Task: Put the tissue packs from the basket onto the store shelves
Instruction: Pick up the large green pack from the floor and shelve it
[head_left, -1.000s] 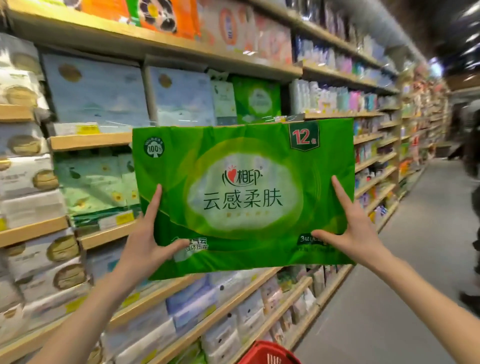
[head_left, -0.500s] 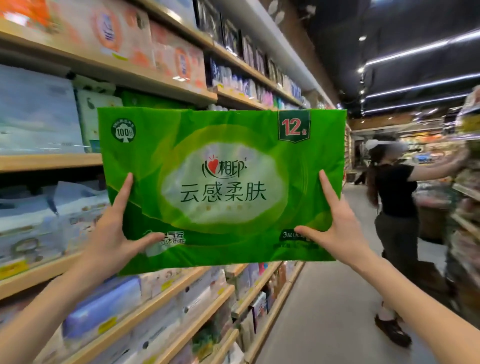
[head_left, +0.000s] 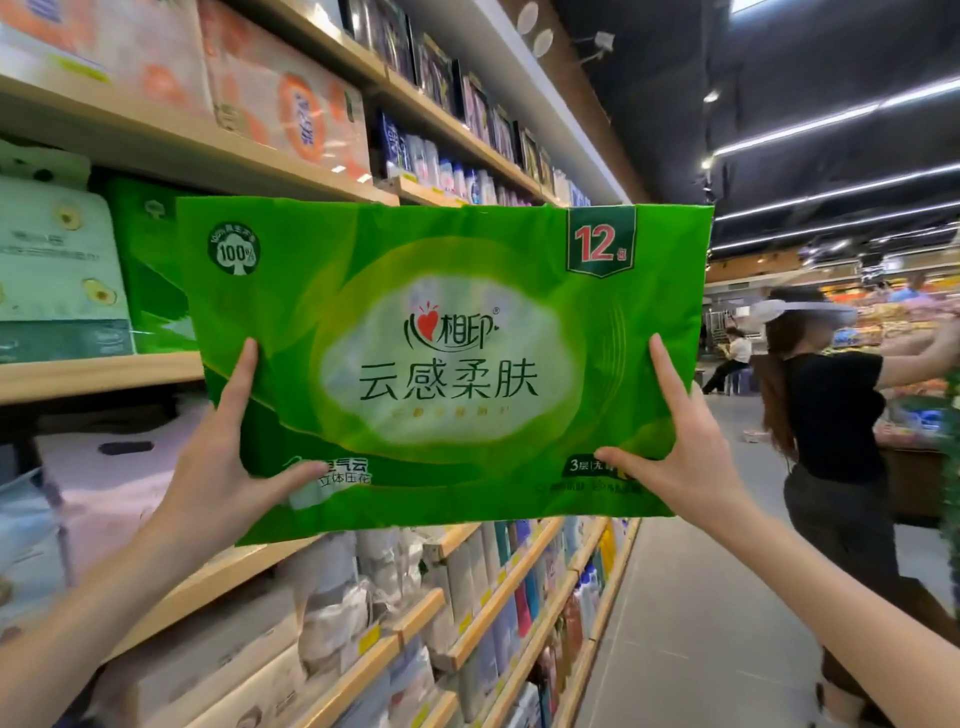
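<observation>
I hold a large green tissue pack (head_left: 447, 332) with a white oval label and a "12" badge up at chest height, in front of the wooden store shelves (head_left: 93, 371). My left hand (head_left: 228, 457) grips its lower left corner, thumb on the front. My right hand (head_left: 670, 457) grips the lower right corner the same way. Another green pack of the same kind (head_left: 150, 270) stands on the shelf just behind the held pack's left edge. The basket is out of view.
Shelves full of tissue and toiletry packs run along the left, above and below. The aisle floor (head_left: 691, 597) stretches ahead on the right. A person in a black top (head_left: 831, 415) stands in the aisle, reaching toward the opposite display.
The pack has come up and slightly left with both hands still on it. My view has tilted up and right, so the red basket has dropped out of sight and the person in the aisle has come into view.
</observation>
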